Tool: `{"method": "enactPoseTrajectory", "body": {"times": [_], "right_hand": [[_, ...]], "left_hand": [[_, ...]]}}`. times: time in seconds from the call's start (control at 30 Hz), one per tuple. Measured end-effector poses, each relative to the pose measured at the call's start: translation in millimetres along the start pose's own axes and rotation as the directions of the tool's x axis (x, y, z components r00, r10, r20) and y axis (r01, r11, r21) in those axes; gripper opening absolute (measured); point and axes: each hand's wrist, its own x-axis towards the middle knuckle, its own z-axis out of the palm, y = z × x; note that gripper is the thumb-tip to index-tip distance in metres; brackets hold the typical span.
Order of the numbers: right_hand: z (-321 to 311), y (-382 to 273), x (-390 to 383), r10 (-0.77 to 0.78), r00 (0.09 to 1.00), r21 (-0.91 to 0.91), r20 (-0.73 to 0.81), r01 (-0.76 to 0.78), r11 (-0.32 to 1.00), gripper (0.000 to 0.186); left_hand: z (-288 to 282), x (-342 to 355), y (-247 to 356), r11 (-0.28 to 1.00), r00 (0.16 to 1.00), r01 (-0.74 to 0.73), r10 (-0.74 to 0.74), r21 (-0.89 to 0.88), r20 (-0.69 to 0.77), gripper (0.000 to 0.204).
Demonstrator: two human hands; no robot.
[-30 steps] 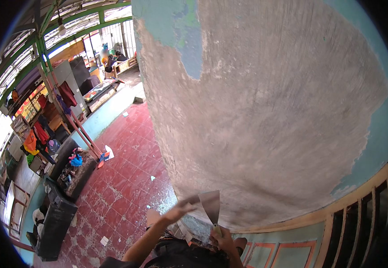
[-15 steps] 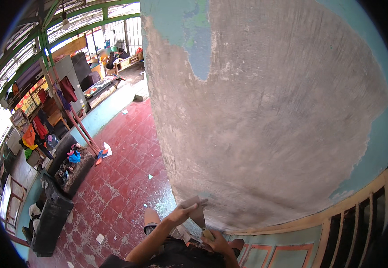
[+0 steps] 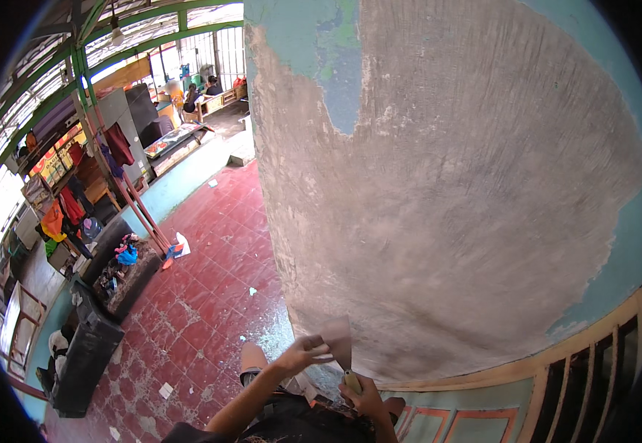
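Note:
My right hand is wrapped round the yellowish-green handle of a putty knife, whose wide metal blade points up beside the bare wall. My left hand is closed at the left edge of that blade. What its fingers pinch is hard to make out against the blade. In front of both hands rises the wall, scraped down to rough grey-brown plaster, with blue-green paint left at its upper left and along its right side.
White flakes lie on the red tiled floor by the wall corner. A dark sofa stands at left. A barred wooden window frame and a panelled pale green surface are at lower right. Two people sit far back.
The putty knife's blade has tilted up to stand more upright. A flat grey piece lay across my left fingers before; now those fingers are at the blade's left edge. The view has shifted slightly.

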Motion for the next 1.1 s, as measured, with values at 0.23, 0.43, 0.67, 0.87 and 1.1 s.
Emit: {"method": "enactPoseTrajectory", "body": {"times": [0.23,0.43,0.67,0.87,1.1], "right_hand": [[3.7,-6.2,1.3,-0.118,0.993,-0.155,0.006,0.117,0.981,0.023],[1.1,-10.0,-4.8,-0.095,0.995,-0.115,0.043,0.099,0.988,0.022],[-8.8,0.9,-10.0,0.021,0.993,0.012,0.120,-0.023,1.000,0.019],[-7.6,-9.3,-10.5,0.042,0.996,0.276,0.083,-0.064,0.959,0.022],[3.9,-19.1,25.5,-0.183,0.967,0.046,0.176,0.177,0.983,0.020]], "left_hand": [[33.6,2.7,-25.4,0.996,0.990,0.087,-0.090,-0.038,-0.104,0.037],[24.1,9.6,-13.2,0.996,0.963,0.006,-0.029,-0.087,-0.267,0.032],[-26.0,13.4,14.0,0.974,0.921,-0.179,0.117,-0.139,-0.370,0.040],[-6.2,-2.6,33.9,0.967,0.975,-0.222,0.218,-0.122,-0.042,0.062],[41.5,-7.9,43.0,0.903,0.993,-0.105,0.116,0.416,-0.001,0.035]]}}
